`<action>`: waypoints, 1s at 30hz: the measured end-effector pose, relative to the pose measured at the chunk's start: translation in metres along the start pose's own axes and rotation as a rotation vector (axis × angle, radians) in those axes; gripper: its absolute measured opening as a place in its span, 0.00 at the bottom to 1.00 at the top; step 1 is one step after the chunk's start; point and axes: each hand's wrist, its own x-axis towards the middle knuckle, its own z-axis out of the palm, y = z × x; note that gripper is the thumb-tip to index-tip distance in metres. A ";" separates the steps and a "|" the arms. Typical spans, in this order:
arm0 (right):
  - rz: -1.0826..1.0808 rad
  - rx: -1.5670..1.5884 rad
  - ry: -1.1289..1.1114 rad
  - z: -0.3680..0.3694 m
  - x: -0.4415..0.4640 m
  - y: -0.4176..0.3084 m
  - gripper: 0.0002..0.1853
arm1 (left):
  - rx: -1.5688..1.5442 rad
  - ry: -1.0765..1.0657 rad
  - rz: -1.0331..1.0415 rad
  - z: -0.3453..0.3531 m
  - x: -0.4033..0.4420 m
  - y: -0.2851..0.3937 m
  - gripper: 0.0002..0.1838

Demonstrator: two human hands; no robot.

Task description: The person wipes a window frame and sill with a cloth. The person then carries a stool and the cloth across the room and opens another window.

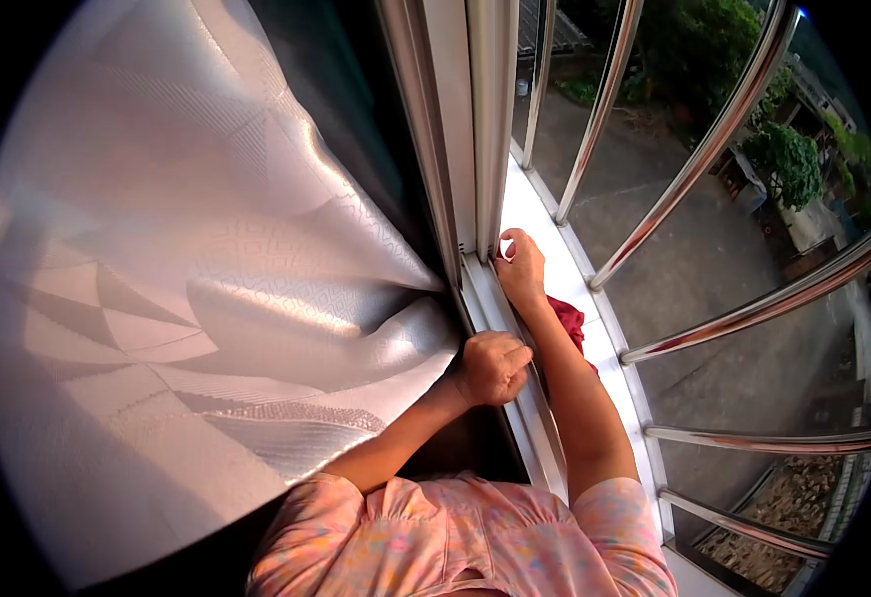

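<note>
My left hand (495, 368) is closed in a fist over the window track (520, 388), beside the edge of the silvery patterned curtain (256, 298); anything inside it is hidden. Farther forward, my right hand (521, 269) reaches past the window frame (485, 129) to its outer side, above the white tiled sill (545, 224). Its thumb and forefinger curl together near the foot of the frame, and what they hold, if anything, is too small to name. A dark red cloth (567, 320) lies on the sill, partly behind my right forearm.
Curved metal bars (694, 174) enclose the outer side of the sill. Beyond and below them are a paved yard (624, 259), trees (788, 164) and low structures. The curtain hangs across the left side, against the inner window edge.
</note>
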 end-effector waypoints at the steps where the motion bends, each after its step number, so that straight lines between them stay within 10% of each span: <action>1: 0.012 -0.004 -0.005 0.002 0.000 0.004 0.13 | 0.005 -0.006 0.003 0.000 0.001 0.000 0.05; 9: 0.030 0.056 -0.079 -0.005 -0.003 0.003 0.02 | 0.001 -0.019 -0.007 -0.003 0.003 0.002 0.04; 30: -0.278 -0.298 -0.281 -0.028 -0.037 -0.009 0.18 | 0.001 -0.032 -0.009 -0.001 -0.001 0.000 0.05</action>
